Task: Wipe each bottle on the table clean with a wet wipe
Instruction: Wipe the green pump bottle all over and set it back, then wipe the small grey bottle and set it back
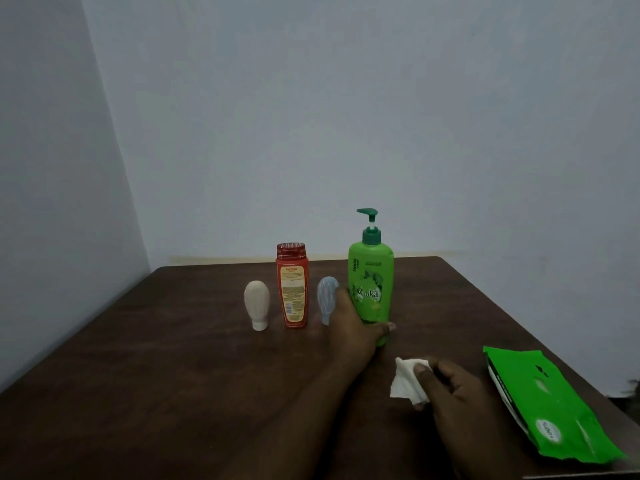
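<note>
Head view: left hand (353, 327) wraps the base of the green pump bottle (371, 282), standing on the table (173, 358) rightmost in a row with the pale (256, 303), red (291, 285) and blue (327, 299) bottles. Right hand (450, 386) pinches a soft, limp wipe (407, 379). Smooth plastic, likely slippery when wet and top-heavy; hold low. Green wipe pack (540, 403) lies right, contents unseen.
</note>
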Tool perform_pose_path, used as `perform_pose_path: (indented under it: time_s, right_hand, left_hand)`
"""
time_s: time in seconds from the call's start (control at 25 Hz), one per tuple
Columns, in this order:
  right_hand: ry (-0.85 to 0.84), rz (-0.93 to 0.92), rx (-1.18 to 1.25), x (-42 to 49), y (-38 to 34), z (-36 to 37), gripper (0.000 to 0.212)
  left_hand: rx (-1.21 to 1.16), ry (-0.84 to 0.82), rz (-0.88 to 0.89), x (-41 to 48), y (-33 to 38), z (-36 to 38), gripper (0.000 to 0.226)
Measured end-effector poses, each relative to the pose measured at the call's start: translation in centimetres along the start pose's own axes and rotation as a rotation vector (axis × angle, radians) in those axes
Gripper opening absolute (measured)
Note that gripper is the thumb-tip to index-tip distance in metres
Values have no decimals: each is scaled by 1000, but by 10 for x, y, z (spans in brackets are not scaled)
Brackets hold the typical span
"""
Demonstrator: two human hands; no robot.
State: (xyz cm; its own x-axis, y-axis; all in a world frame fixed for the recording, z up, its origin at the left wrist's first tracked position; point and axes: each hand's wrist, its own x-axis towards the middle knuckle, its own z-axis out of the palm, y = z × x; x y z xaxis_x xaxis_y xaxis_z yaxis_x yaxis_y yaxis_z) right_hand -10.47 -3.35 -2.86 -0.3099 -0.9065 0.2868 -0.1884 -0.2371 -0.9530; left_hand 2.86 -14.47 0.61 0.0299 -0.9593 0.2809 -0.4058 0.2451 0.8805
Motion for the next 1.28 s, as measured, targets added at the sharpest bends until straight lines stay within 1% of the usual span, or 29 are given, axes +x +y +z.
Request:
perform_pose_path:
  time_s: [0.16, 0.32, 0.56, 0.76, 0.8, 0.84, 0.88, 0.96, 1.08, 1.16, 1.28]
  right_hand:
    - [-8, -3, 15, 4, 1, -3, 25]
    - [-18, -3, 8, 5, 2, -4, 23]
    - [-51, 15, 3, 8, 5, -2, 23]
    - [-74, 48, 35, 4, 0, -2, 27]
    - [-68, 48, 34, 4, -1, -5, 27]
    - [-61, 46, 29, 4, -1, -8, 27]
    - [-53, 43, 21, 4, -2, -9, 27]
    - [-58, 40, 1, 3, -3, -9, 24]
    - [-90, 33, 10, 0, -8, -9, 20]
    - [-95, 21, 19, -2, -11, -10, 20]
    - [-90, 22, 7, -4, -10, -9, 20]
  left_hand:
    - [22, 169, -45, 25, -6, 28, 68]
    - [49, 228, -38, 32, -11, 38, 64]
    - [91, 235, -18, 31, -9, 40, 65]
    - [85, 170, -49, 20, -9, 37, 69]
    - [81, 148, -53, 14, -8, 36, 67]
    - [98, 127, -57, 6, -8, 35, 61]
    - [134, 114, -66, -1, -10, 29, 49]
    - [206, 142, -98, -9, -20, 14, 25]
    - [190, 249, -218, -3, -36, -10, 12]
    - [216, 286, -303, 8, -39, -16, 17]
    - [266, 278, -376, 21, -39, -12, 29]
